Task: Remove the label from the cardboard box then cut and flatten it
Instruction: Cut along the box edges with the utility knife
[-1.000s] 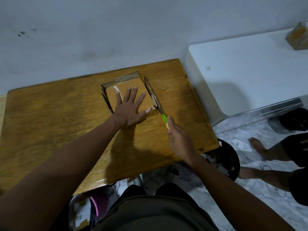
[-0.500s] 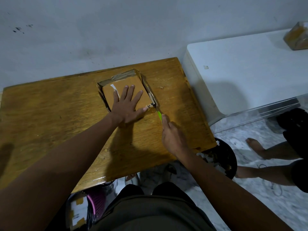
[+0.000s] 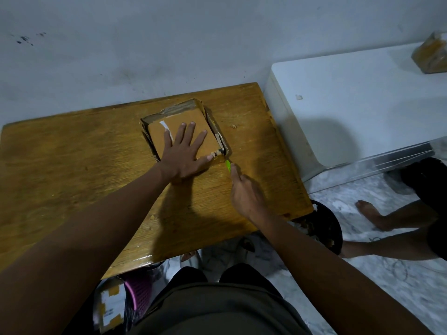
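Surface notes: wood, cardboard, tape, plastic.
Worktop [image 3: 72, 165]: varnished wood, glossy, grain visible. Cardboard box [image 3: 193, 131]: matt brown, shiny tape along far edge, white paper scraps. Cutter [image 3: 227, 165]: bright green plastic. Cabinet [image 3: 350, 97]: smooth white. Floor [image 3: 387, 274]: mottled, marble-like.

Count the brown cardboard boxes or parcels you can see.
3: the flat brown cardboard box on the wooden table, a tape-wrapped parcel on the white surface, a taped box under the table. Others may be hidden.

Left hand [image 3: 185, 153] flat on cardboard box [image 3: 193, 114], right hand [image 3: 246, 192] around green cutter [image 3: 227, 165].
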